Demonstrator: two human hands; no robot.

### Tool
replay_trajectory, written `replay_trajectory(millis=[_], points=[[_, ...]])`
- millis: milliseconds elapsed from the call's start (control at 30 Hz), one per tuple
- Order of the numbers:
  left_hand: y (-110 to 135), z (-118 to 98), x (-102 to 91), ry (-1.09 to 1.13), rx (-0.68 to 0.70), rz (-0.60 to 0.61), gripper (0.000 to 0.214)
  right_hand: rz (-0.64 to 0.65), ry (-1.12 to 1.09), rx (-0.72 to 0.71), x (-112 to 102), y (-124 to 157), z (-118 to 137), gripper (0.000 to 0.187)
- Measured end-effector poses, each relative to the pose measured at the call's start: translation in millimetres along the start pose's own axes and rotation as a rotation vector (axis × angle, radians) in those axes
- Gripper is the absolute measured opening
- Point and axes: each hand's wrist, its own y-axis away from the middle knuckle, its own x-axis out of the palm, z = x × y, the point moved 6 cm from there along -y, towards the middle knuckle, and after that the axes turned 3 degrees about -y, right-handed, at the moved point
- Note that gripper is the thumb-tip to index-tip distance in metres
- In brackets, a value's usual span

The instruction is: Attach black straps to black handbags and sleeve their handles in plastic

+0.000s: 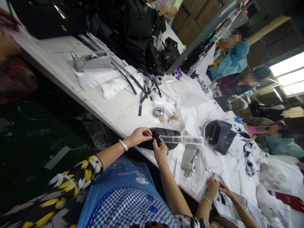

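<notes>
Black handbag [163, 137] lying on its side at the near edge of the white table, long and rounded, glossy dark surface, partly over the table's lip. Strap [181, 139] wrapped in clear film lying across its top, a small gold buckle showing through near the middle, running out past the bag's end onto the white wrapping sheets beside it.

A black strap piece [163, 139] with a gold buckle [177, 139] lies on a white tabletop [114, 110]. The apron [128, 196] is blue-and-white checked; the sleeve [71, 180] is black with yellow and white flowers. A grey tape dispenser [91, 60] sits beyond.
</notes>
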Motion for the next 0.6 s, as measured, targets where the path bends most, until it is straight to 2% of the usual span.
replay_trajectory(millis=[233,433,600], points=[[8.0,15.5,6.7,0.011,-0.066,-0.02,0.023,-0.018,-0.023,0.034,12.1,2.6,-11.2,0.041],[3.7,22.4,13.4,-0.006,-0.077,-0.021,0.019,-0.041,-0.083,0.056,17.0,3.2,-16.7,0.037],[2.6,24.2,11.7,0.015,-0.086,0.04,0.022,0.05,-0.166,0.01,10.8,5.5,-16.7,0.038]])
